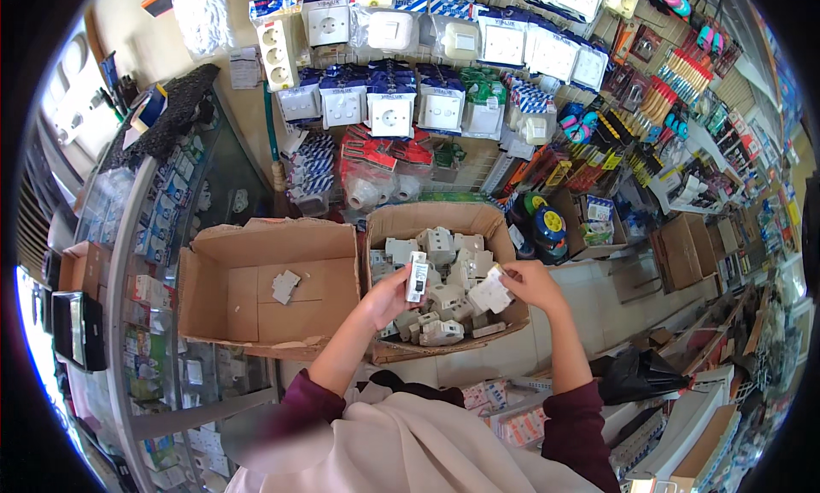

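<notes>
Breaker module (418, 275), slim and white with a dark patch on its front, stands upright in the left hand (389, 302), fingers clamped around its lower half, though which finger sits where is partly hidden. My guess is it's gripped low so the front is uncovered and easy to see from above. Just to the right of those fingers, the right hand (531, 284) has thumb and fingertips pinched on the upper corner of a wider white module (489, 293), which hangs tilted, down and left of the pinch. Corner grip probably does the job because the piece looks light, and it leaves most of the body in sight. Below both sets of fingers is a cardboard box (434, 215) heaped with similar modules (440, 247); the tall walls presumably keep that loose pile from sliding out. Off to the left of the left fingers there's a second box (224, 258), with one pale piece (285, 285) and some tiny bits on its floor. Side by side like that, both look easy to reach. Arm-wise, both forearms rise from maroon sleeves (574, 429): the left slants up and rightward, the right goes nearly straight up, then bends inward at the wrist, knuckles up.
</notes>
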The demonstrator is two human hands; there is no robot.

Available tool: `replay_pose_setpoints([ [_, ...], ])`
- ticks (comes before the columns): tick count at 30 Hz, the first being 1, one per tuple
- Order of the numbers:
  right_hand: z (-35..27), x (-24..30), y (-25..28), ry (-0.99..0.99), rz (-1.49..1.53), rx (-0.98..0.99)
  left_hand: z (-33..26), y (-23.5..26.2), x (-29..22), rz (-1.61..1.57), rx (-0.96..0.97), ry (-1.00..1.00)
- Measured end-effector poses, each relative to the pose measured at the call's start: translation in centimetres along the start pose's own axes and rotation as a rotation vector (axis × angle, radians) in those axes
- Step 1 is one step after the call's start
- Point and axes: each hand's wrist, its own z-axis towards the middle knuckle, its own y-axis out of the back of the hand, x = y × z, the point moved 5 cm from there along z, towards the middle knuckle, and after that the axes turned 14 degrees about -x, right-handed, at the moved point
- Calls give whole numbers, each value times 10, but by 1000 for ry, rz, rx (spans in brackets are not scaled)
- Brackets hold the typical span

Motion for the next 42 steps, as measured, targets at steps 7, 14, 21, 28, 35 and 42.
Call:
replay_pose_setpoints([
  [7, 15, 60, -15, -247, 474, -53, -2, -16, -3, 4, -95, -74],
  [14, 41, 99, -43, -265, 466, 214, -10, 1, 0, 177, -208, -43],
  [21, 61, 93, -85, -383, 373, 395, -14, -9, -5, 217, -147, -8],
  [28, 54, 81, -85, -420, 645, 292, -10, 17, -1, 14, -180, 28],
  [35, -9, -53, -103, 29, -771, 537, 3, 11, 1, 41, -267, 111],
  [42, -15, -31, -86, -280, -711, 215, -2, 13, -30, 93, -410, -30],
])
